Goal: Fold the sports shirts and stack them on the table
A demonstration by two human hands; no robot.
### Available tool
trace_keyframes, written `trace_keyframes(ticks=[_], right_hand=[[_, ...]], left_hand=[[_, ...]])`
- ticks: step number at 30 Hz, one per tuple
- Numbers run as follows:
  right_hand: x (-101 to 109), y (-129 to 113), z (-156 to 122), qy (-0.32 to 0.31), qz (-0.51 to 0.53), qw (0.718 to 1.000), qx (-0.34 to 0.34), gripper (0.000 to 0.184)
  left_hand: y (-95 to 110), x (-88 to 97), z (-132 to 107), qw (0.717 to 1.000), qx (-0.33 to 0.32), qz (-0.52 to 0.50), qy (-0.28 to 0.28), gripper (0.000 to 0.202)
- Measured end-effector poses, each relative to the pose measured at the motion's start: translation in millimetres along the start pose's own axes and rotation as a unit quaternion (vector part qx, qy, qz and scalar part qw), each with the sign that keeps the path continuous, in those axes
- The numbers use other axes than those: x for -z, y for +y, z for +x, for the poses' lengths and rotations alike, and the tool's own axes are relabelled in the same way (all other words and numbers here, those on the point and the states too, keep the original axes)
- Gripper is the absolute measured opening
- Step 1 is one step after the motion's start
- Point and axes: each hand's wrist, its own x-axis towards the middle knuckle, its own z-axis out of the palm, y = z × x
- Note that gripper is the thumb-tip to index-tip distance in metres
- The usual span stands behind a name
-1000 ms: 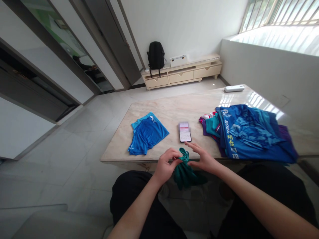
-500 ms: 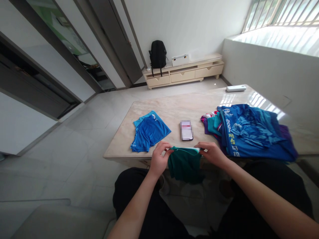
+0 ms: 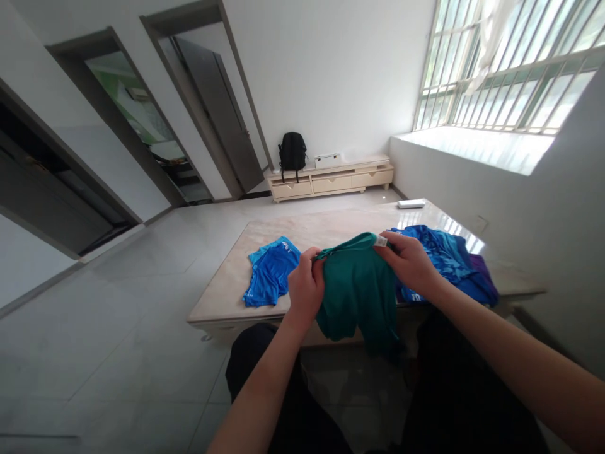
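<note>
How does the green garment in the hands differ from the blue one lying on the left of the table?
The green garment is teal, held up by the left hand and right hand, hanging loose before the table. The blue garment is bright blue, folded flat on the marble, untouched. Both look like small sports shorts.

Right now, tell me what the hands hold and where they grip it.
Both the left hand and the right hand pinch the green garment at its top edge, one at each end; it hangs down.
</note>
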Motion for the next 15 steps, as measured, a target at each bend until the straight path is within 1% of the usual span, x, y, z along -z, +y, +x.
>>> trace_keyframes(ticks=[2, 4, 6, 8, 9, 10, 12, 15], right_hand=[[6.4, -10.3, -2.2, 0.023, 0.005, 1.000, 0.001, 0.041], [12.5, -19.0, -3.8, 0.043, 0.000, 0.999, 0.006, 0.040], [18.8, -26.1, -4.0, 0.053, -0.028, 0.998, 0.026, 0.035], [24.3, -31.6, -3.1, 0.054, -0.079, 0.993, 0.068, 0.028], [26.2, -33.8, -2.5, 0.052, -0.107, 0.989, 0.091, 0.025], [27.0, -35.8, -1.9, 0.049, -0.133, 0.984, 0.111, 0.023], [25.3, -39.3, -1.3, 0.046, -0.174, 0.976, 0.127, 0.023], [17.0, -44.0, -1.1, 0.048, -0.207, 0.971, 0.108, 0.023]], left_hand=[[9.0, 1.0, 0.1, 0.999, 0.005, -0.050, -0.014, 0.019], [16.8, 0.6, -5.1, 0.990, 0.038, -0.129, -0.041, 0.030], [22.5, -1.8, -14.6, 0.972, 0.083, -0.205, -0.079, 0.038], [26.2, -6.6, -26.5, 0.951, 0.141, -0.248, -0.116, 0.029], [27.7, -10.0, -32.6, 0.944, 0.168, -0.255, -0.128, 0.023], [29.2, -14.0, -38.4, 0.938, 0.193, -0.254, -0.134, 0.021], [32.7, -23.3, -47.7, 0.938, 0.225, -0.239, -0.114, 0.028], [37.8, -36.6, -51.9, 0.951, 0.234, -0.196, -0.036, 0.033]])
